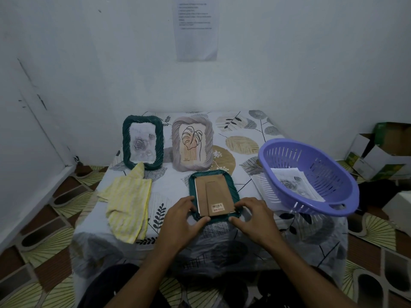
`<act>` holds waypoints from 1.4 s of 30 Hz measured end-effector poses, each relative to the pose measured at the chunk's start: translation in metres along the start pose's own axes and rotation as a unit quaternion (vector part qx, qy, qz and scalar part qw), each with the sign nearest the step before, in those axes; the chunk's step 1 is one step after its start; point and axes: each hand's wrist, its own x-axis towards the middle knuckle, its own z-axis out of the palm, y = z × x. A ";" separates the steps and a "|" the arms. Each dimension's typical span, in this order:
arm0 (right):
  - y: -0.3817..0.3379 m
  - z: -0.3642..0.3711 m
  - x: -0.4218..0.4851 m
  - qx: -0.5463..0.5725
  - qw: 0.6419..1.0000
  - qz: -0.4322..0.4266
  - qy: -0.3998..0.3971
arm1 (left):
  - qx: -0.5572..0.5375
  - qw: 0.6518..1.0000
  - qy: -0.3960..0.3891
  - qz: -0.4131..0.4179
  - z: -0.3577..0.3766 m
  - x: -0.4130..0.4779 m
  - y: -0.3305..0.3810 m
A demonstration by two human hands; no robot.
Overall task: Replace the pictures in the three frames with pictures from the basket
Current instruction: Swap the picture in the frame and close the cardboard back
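A dark green frame (233,185) lies face down in the middle of the table, its brown cardboard backing (213,194) with a barcode sticker facing up. My left hand (184,221) grips its near left corner, thumb on the near edge. My right hand (251,216) holds the near right corner. At the back, a second dark green frame (125,141) stands upright with a grey rose picture. Beside it stands a beige frame (178,143) with a leaf drawing. A purple slotted basket (311,203) at the right holds printed pictures (291,183), the top one a grey rose.
A yellow striped cloth (127,201) lies left of the flat frame. The table (240,143) wears a leaf-patterned cover. Cardboard boxes (382,150) are stacked on the floor at the right. A printed sheet (196,27) hangs on the wall.
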 end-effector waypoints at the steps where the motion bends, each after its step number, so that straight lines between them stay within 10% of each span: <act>1: 0.000 0.001 0.000 -0.004 1.000 0.002 -0.001 | 0.000 1.000 0.005 -0.004 0.001 -0.001 0.001; 42: -0.001 0.000 0.001 -0.019 0.999 0.005 -0.046 | -0.105 0.994 0.016 -0.014 0.007 -0.004 -0.005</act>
